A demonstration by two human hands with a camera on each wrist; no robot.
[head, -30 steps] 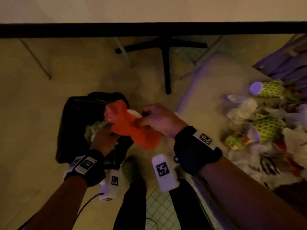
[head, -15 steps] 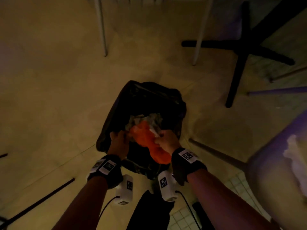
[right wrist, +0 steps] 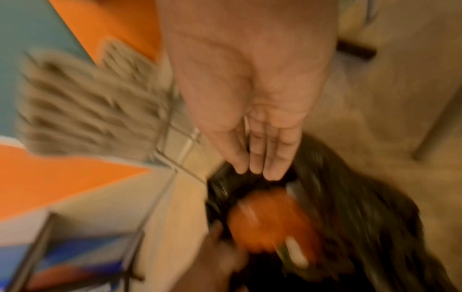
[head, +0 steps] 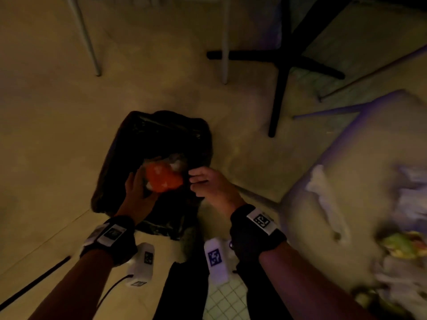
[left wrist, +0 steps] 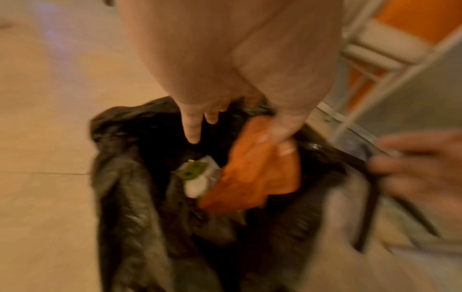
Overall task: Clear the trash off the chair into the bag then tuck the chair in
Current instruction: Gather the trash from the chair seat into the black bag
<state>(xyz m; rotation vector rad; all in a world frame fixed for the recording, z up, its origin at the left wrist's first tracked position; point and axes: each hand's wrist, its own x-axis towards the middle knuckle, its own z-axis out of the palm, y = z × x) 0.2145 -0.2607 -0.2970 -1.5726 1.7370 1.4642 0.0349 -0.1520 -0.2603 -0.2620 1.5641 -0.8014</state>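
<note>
Orange crumpled wrapper [head: 164,179], soft and plasticky, sits in the mouth of the black plastic trash bag [head: 159,132] on the floor, on top of pale crumpled paper with a green-printed scrap beside it. Its long axis looks roughly 10-to-4 o'clock in the head view; blur makes this uncertain.

Left hand [head: 138,196] is at the wrapper's 8 o'clock, touching it. In the left wrist view the thumb presses the orange sheet while the other fingers point straight down into the bag, so the hand is mostly spread; whether it truly pinches, cannot tell. It is the nearer hand.

Right hand [head: 209,183] is at the wrapper's 3 o'clock, just beside it and apart, over the bag's near rim. Right wrist view shows a flat palm with fingers straight and close together, holding nothing.

Remaining trash, white paper and green-patterned litter [head: 402,245], lies on the pale purple chair seat [head: 360,158] at 4 o'clock from the bag, nearer the right hand. Judgement: drop nearly done; next reach goes rightward to the seat.
</note>
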